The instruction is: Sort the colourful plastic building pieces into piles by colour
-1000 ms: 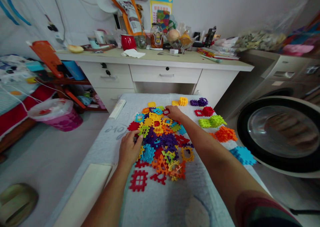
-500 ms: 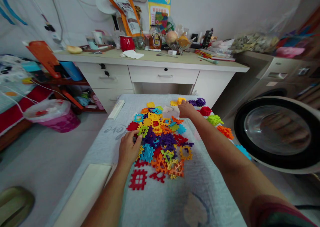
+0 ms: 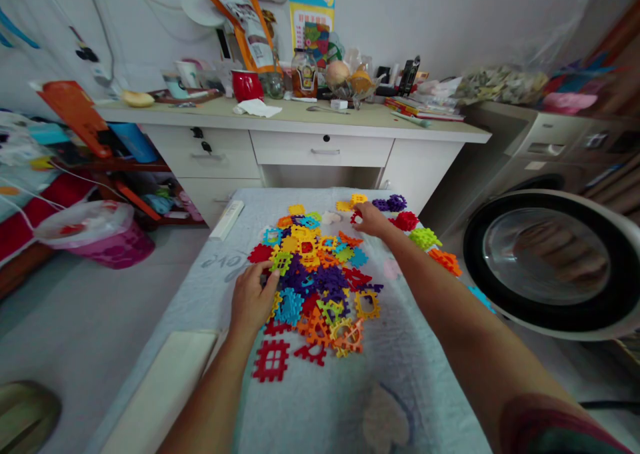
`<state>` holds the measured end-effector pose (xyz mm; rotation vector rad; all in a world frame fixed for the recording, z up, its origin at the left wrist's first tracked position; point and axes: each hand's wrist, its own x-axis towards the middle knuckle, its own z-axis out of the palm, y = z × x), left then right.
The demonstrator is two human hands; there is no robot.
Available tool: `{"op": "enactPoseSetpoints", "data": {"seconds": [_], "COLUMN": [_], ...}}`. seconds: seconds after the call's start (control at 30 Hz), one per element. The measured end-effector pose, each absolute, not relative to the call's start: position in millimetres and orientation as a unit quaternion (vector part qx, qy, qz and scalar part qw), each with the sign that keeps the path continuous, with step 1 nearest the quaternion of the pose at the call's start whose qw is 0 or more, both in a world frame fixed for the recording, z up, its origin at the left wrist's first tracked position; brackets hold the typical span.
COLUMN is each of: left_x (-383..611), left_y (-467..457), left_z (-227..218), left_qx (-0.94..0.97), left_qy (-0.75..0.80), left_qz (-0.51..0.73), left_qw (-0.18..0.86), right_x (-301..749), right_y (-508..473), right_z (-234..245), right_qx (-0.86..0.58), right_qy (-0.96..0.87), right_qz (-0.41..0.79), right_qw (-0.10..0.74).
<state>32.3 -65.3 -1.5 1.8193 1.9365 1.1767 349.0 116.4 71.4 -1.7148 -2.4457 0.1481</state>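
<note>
A heap of colourful plastic interlocking building pieces [image 3: 327, 281] with notched edges lies on the cloth-covered table. At its left side my left hand [image 3: 251, 293] has thumb and fingers closed on the edge of a light-green square building piece [image 3: 281, 263]. Farther back, on the right, my right hand [image 3: 373, 219] pinches a small red building piece [image 3: 356, 218], mostly hidden by the fingers. Just beyond it lie yellow pieces [image 3: 358, 199]. Along the right table edge sit purple [image 3: 397, 203], red [image 3: 406, 221], lime-green [image 3: 425, 238], orange [image 3: 445, 262] and blue [image 3: 481, 298] groups.
A white strip-like box [image 3: 227, 219] lies at the table's far left. Behind stands a white desk [image 3: 320, 149] holding a red mug [image 3: 247, 85], a jar and books. An open-doored washing machine [image 3: 547, 261] is at right, a pink bin [image 3: 100, 237] at left.
The view has turned slightly right. My right hand has drawn back a little from the yellow pieces, and a bit of red now shows at its fingertips. My left hand stays by the green piece.
</note>
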Motion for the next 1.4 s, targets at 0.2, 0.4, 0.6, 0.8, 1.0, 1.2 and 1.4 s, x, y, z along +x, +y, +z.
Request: {"op": "enactPoseSetpoints", "data": {"seconds": [0.2,0.4,0.6,0.8,1.0,1.2,1.4], "left_x": [32,31,33,33,34,35,34], "left_y": [-65,-65,-65,-65,-66,-66,-65], "left_z": [-3,-5,-2,-1,1,0,-3], "left_qx": [0.623,0.623,0.619,0.616,0.614,0.612,0.608], "left_qy": [0.66,0.661,0.663,0.665,0.668,0.667,0.664], "left_qz": [0.403,0.401,0.403,0.403,0.402,0.403,0.422], "left_qw": [0.121,0.121,0.125,0.126,0.124,0.131,0.113], "right_x": [430,478,481,484,465,388,342], "right_y": [134,137,138,133,126,84,37], "right_z": [110,107,99,99,118,113,66], "right_qx": [-0.614,-0.615,-0.619,-0.627,-0.637,-0.554,-0.52], "right_qy": [-0.789,-0.786,-0.782,-0.779,-0.769,-0.814,-0.825], "right_qz": [-0.02,-0.021,-0.026,0.011,-0.026,0.081,0.16], "right_qw": [0.011,-0.058,-0.063,-0.019,0.037,0.154,0.153]}}
